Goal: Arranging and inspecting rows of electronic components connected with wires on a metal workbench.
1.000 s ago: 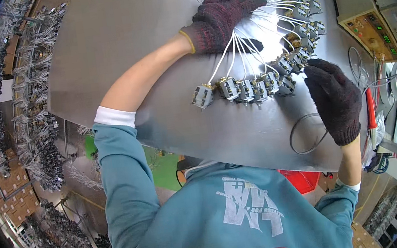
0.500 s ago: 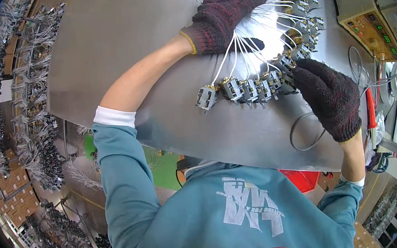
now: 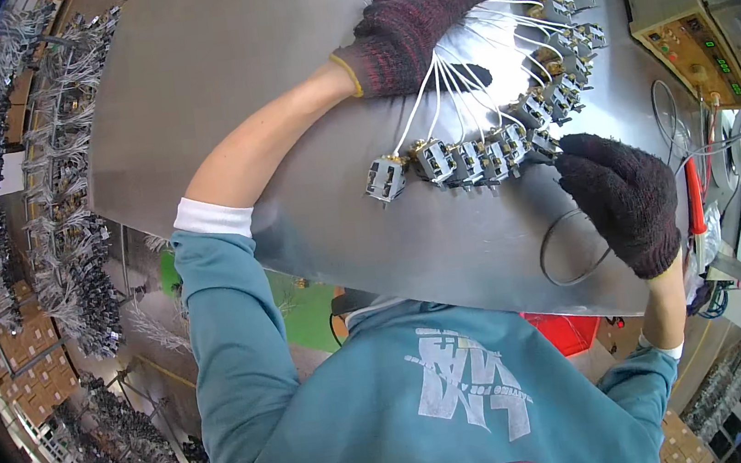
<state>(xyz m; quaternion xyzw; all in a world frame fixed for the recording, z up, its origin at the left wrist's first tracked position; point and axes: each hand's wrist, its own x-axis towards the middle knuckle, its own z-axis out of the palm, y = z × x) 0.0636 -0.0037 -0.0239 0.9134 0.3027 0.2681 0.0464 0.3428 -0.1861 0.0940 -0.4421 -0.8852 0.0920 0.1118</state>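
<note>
My left hand [image 3: 411,32], in a dark knitted glove with a yellow cuff edge, is closed over a bundle of white wires [image 3: 430,99] on the metal table. From beneath it the wires fan out to a curved row of small grey block-shaped switches or connectors [image 3: 471,163] with brass-coloured parts. One grey block [image 3: 385,179] sits at the row's left end, a little apart. My gloved right hand [image 3: 621,196] is beside the row's near right bend, fingertips close together near a block. Whatever it holds is hidden. A thin grey cable [image 3: 544,256] loops out from under that hand.
A beige bench instrument [image 3: 688,26] with green lit digits stands at the table's right. Grey and red leads run near it, beside a red-handled item [image 3: 693,196]. Racks of hanging wired parts [image 3: 62,205] line the left. A red bin [image 3: 564,334] shows below the table edge.
My right hand has shifted slightly nearer to me, and its fingertips have drawn a little back from the row. My left hand stays on the wires, almost still.
</note>
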